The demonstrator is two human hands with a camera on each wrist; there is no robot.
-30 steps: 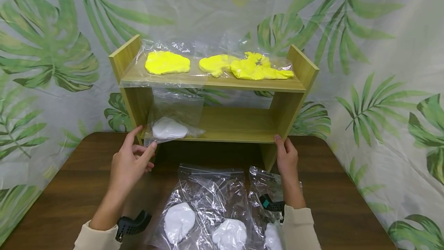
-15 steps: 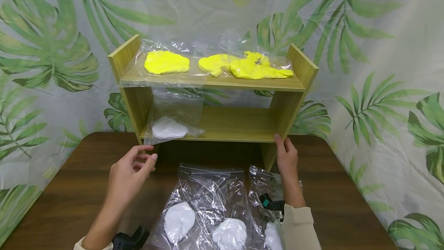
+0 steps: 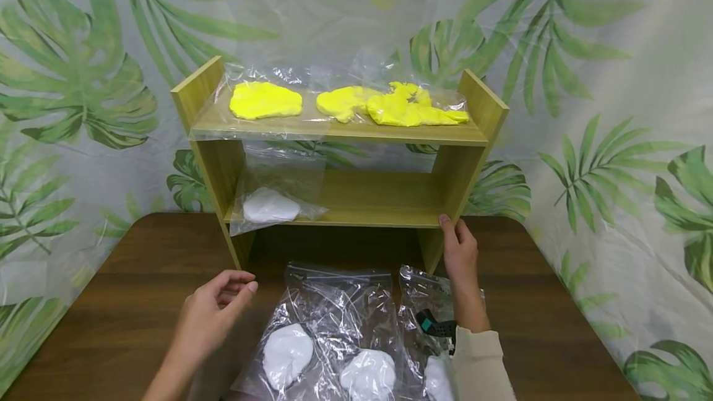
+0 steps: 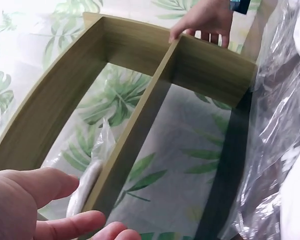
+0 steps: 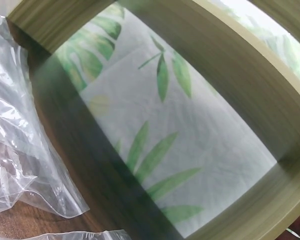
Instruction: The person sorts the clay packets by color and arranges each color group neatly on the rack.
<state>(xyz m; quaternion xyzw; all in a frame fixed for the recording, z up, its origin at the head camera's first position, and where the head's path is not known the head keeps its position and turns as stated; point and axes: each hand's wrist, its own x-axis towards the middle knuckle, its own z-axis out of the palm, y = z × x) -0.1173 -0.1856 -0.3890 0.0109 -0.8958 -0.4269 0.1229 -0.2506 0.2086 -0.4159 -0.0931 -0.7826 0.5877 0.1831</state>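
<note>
A wooden two-tier shelf (image 3: 384, 200) stands on the table. My right hand (image 3: 461, 258) grips its right side panel, the thumb against the front edge by the middle board; the left wrist view shows the right hand's fingers (image 4: 215, 39) on the outer face. My left hand (image 3: 211, 311) hovers in front of the shelf's lower left, fingers loosely bent and holding nothing. On the middle board's left end lies a clear bag with a flat white lump (image 3: 271, 205), its corner hanging over the front edge. Bagged yellow lumps (image 3: 266, 100) lie along the top board.
On the dark table (image 3: 111, 302), in front of the shelf, lie a large clear zip bag (image 3: 345, 302) with white lumps (image 3: 288, 356) and another clear bag (image 3: 414, 289) partly under the right forearm. A leaf-print cloth (image 3: 334, 5) hangs behind.
My left hand has left the bagged white lump on the middle board and moved down toward the table. My right hand has stayed on the shelf's side.
</note>
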